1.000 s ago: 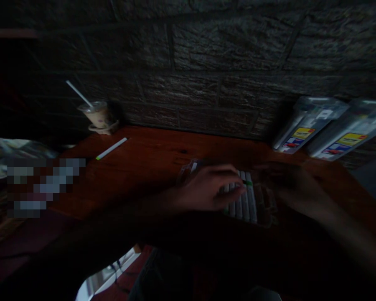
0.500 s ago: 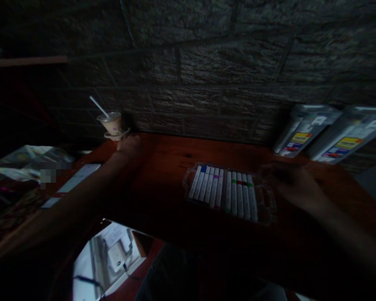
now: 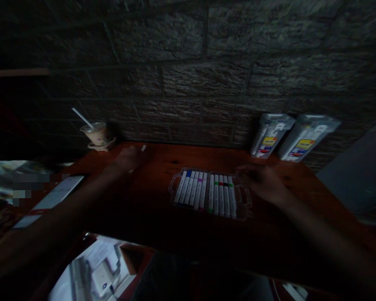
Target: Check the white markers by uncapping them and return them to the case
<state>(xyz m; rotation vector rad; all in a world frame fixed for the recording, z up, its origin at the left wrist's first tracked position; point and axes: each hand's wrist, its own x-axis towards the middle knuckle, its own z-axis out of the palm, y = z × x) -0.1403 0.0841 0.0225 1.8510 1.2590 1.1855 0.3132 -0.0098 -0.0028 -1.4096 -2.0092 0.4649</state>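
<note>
A clear plastic case [image 3: 247, 200] lies open on the wooden table, with white markers [image 3: 192, 190] lined up in both halves; their bands show blue, purple, green, red and black. My left hand [image 3: 130, 158] is at the back left, closed around a slim white marker [image 3: 143, 148] whose pale end sticks out past the fingers. At the case's upper right corner is my right hand [image 3: 263, 179]; its fingers are dark and blurred, so I cannot make out whether they grip the edge. A cup with a straw [image 3: 95, 133] stands left of my left hand.
Two upright clear marker boxes [image 3: 268, 138] with yellow labels stand at the back right by the brick wall [image 3: 203, 79]. A phone [image 3: 61, 192] lies at the table's left side. Below the front edge is a white box [image 3: 125, 278] with a device and cable.
My left hand has come away from the cup, and a white marker now shows in it. The view has turned right, so things appear further left. My right hand stays by the case.
</note>
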